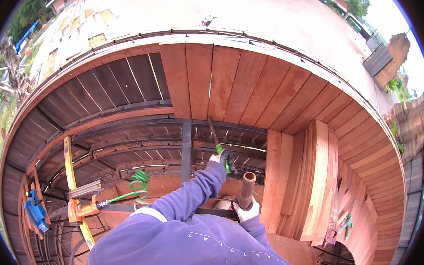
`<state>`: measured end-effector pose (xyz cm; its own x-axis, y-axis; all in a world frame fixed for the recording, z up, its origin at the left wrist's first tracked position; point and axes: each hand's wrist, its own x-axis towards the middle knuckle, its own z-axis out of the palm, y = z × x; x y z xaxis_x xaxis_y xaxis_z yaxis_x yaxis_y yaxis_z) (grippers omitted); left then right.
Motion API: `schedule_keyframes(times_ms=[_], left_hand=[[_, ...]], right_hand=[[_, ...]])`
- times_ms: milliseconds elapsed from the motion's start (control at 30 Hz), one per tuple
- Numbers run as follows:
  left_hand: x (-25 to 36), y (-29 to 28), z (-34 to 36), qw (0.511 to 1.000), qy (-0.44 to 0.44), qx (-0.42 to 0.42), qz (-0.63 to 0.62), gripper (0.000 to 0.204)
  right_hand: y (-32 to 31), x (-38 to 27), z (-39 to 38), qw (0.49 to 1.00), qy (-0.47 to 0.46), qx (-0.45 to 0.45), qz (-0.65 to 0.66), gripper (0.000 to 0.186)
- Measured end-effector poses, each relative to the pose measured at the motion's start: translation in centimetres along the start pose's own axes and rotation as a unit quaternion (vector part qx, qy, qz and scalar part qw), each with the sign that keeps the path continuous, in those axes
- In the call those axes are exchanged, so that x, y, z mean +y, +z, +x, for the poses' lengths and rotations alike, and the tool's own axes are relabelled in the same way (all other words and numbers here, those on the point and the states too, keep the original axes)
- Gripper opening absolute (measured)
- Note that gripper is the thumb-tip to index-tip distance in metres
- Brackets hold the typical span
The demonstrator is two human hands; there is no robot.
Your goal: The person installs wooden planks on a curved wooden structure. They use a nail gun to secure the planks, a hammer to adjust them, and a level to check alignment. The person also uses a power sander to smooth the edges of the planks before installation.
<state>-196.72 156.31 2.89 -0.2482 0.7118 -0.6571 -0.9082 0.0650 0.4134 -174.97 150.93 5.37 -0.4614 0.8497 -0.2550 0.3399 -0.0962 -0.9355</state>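
My left hand (223,160), in a grey and white work glove, is closed around the green handle of a long, thin metal-bladed tool (213,130); I cannot tell whether it is a chisel or a screwdriver. Its tip reaches the lower edge of the reddish wooden planks (224,84), at a seam between two of them. Gripped upright in my gloved right hand (247,211) is a thick brown cylinder (248,185) with a hollow-looking top end. Its lower part is hidden by the hand. Both hands are in front of my chest, the right one lower.
Loose boards (311,182) stand stacked at right. An orange nail gun (83,211) with a green coiled hose (140,180) lies at left, beside a yellow spirit level (69,160) and a blue tool (35,210). Dark metal framing (186,145) crosses ahead.
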Motion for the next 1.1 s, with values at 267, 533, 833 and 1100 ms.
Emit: schedule_keyframes(times_ms=[267,533,833,1100], left_hand=[[5.0,-5.1,-10.0,0.956,-0.081,-0.056,0.276,0.03],[2.8,-4.6,-5.6,0.972,-0.061,-0.102,0.202,0.045],[5.8,-3.8,-6.2,0.978,-0.014,-0.074,0.196,0.05],[5.5,-7.9,-8.9,0.979,0.087,-0.052,0.174,0.043]], right_hand=[[1.4,-2.1,0.6,0.993,-0.048,0.058,-0.091,0.035],[2.3,-2.1,0.8,0.987,-0.046,0.086,-0.126,0.035],[1.5,-1.0,0.9,0.992,-0.033,0.03,-0.115,0.037],[1.3,0.0,3.4,0.99,0.012,-0.053,-0.128,0.039]])
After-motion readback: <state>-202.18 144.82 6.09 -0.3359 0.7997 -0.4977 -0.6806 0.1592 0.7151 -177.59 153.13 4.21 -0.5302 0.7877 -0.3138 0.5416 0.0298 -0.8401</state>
